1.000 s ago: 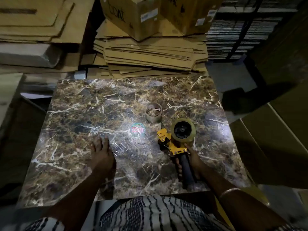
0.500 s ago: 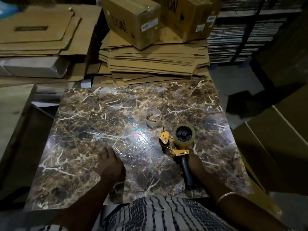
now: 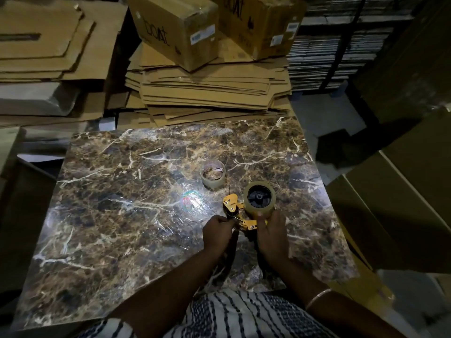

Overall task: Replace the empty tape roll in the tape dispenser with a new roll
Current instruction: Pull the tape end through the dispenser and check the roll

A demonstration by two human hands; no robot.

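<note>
Tape dispenser: yellow metal frame with a black hub, lying on its side near the right front of the table, handle toward the person.
Tape roll: tan, translucent, seated on the dispenser's black hub; thick band, glossy face.
Empty core: thin pale ring, standing on its rim on the table just beyond the dispenser and apart from it; a scrap of tape lies inside.
Left hand: fingers curled in at the yellow guard end of the dispenser; whether they pinch anything there cannot be told.
Right hand: wrapped around the handle side of the dispenser, thumb pressed up against the roll's rim; a thin bangle sits on the wrist.
Table: dark brown marble-pattern top with pale veins, covered in crinkled clear film that shines under the light.
Flattened cartons: corrugated brown board stacked beyond the table's far edge, two closed boxes on top.
</note>
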